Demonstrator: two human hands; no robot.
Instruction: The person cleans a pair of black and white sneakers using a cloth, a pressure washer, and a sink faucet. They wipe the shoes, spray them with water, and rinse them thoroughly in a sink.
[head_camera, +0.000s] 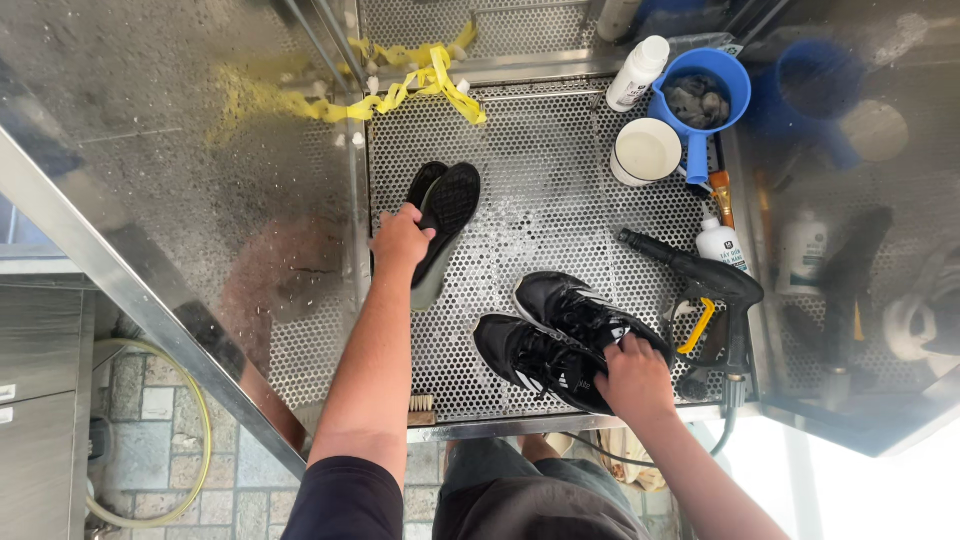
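My left hand (398, 240) grips a pair of black insoles (446, 205) and holds them against the left glass wall of a washing booth. A pair of black sneakers with white stripes (560, 335) lies on the perforated metal tray (540, 180), and my right hand (634, 378) grips their heels. The two hands are about a shoe's length apart.
A black spray gun with a yellow trigger (705, 290) lies right of the shoes. At the back right stand a white cup (646, 150), a blue scoop (702, 95) and white bottles (637, 72). Yellow tape (400, 85) hangs at the back. A small brush (421, 410) rests on the front edge.
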